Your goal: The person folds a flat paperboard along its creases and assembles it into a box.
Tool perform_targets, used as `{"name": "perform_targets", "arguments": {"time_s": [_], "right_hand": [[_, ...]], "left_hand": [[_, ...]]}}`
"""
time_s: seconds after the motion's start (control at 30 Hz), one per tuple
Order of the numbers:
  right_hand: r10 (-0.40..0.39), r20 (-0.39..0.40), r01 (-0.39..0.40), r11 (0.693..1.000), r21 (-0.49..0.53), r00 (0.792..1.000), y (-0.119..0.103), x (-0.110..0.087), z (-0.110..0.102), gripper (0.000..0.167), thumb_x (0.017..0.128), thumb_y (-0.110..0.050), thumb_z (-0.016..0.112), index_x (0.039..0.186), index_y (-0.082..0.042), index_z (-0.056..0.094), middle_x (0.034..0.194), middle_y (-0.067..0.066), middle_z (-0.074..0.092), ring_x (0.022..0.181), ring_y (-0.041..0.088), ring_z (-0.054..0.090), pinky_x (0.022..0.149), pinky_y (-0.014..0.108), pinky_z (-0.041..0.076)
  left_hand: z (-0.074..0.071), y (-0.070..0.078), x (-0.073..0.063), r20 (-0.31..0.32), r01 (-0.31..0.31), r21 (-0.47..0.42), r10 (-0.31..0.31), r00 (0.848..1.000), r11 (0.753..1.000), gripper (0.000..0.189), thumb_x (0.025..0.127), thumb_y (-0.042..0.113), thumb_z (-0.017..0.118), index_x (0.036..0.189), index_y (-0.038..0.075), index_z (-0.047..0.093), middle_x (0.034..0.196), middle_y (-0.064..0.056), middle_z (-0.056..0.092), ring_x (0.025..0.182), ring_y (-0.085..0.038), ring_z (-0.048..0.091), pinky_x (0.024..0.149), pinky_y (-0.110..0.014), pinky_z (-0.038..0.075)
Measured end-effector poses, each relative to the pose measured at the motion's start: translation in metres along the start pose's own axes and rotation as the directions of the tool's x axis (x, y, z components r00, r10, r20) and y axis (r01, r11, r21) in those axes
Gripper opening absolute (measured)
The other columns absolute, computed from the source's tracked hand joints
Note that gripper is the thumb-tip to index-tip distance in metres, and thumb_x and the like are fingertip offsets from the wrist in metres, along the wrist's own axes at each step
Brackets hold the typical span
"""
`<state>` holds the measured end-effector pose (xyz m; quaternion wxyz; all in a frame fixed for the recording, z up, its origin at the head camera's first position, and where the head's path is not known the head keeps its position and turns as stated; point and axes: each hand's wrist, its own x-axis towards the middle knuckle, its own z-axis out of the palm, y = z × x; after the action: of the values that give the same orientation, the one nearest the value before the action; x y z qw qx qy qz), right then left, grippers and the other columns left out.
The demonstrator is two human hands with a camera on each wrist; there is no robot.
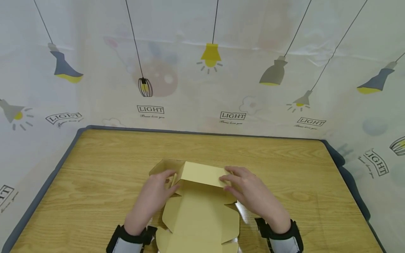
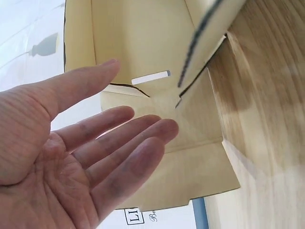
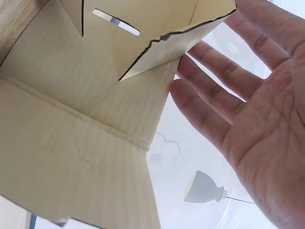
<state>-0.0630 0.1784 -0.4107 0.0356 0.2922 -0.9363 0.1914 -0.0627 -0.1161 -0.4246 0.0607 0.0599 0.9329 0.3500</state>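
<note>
Looks like a small screened-off work booth, rather than an open room. Closed in at the back and on both sides by pale, creased sheeting [image 1: 190, 116], printed with hanging lamps [image 1: 211, 54] and boxed LIGHT lettering [image 1: 150, 109]. Filled below by a wood-grain counter [image 1: 104, 161], edged with a dark blue-grey band [image 1: 357, 191] where meeting the sheeting. Seems homely in decoration, yet cannot be told for certain as home, shop or workshop.
</note>
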Motion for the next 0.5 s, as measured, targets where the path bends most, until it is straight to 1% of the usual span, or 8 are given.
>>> {"name": "perform_targets", "arguments": {"time_s": [0.13,0.27,0.37,0.5], "right_hand": [[-0.006,-0.005,0.006,1.000,-0.005,1.000,0.0004,-0.0002,0.0004,0.025,0.094,-0.017,0.079,0.119,-0.017,0.078,0.139,0.015,0.069,0.125,0.034,0.068,0.102,0.050,0.060],[-0.006,0.009,0.006,1.000,0.004,1.000,0.0006,-0.0005,0.0001,0.026,0.095,-0.017,0.078,0.120,-0.017,0.078,0.141,0.016,0.068,0.127,0.035,0.067,0.103,0.051,0.060],[-0.003,0.022,0.003,1.000,0.011,1.000,0.0007,-0.0007,-0.0004,0.026,0.095,-0.017,0.077,0.121,-0.017,0.077,0.142,0.016,0.067,0.128,0.036,0.067,0.102,0.052,0.060],[0.004,0.031,-0.005,1.000,0.018,1.000,0.0009,-0.0007,-0.0006,0.026,0.096,-0.017,0.077,0.122,-0.018,0.077,0.143,0.015,0.067,0.129,0.036,0.066,0.102,0.053,0.060]], "left_hand": [[0.0007,-0.0045,0.0011,0.022,0.015,-0.013,-0.014,1.000,1.000,0.046,0.092,0.009,0.079,0.134,-0.004,0.067,0.130,-0.028,0.072,0.099,-0.036,0.079,0.078,-0.045,0.067],[0.0019,-0.0070,0.0025,0.045,0.034,-0.001,-0.034,0.998,0.999,0.045,0.091,0.005,0.078,0.131,-0.009,0.066,0.118,-0.029,0.076,0.093,-0.032,0.080,0.077,-0.043,0.067],[0.0040,-0.0081,0.0040,0.066,0.044,-0.006,-0.043,0.997,0.999,0.043,0.091,0.003,0.077,0.130,-0.011,0.066,0.111,-0.027,0.078,0.093,-0.032,0.080,0.079,-0.043,0.067],[0.0076,-0.0077,0.0057,0.080,0.059,-0.044,-0.056,0.995,0.997,0.039,0.092,-0.001,0.075,0.129,-0.011,0.067,0.111,-0.024,0.078,0.095,-0.031,0.080,0.078,-0.040,0.067]]}}
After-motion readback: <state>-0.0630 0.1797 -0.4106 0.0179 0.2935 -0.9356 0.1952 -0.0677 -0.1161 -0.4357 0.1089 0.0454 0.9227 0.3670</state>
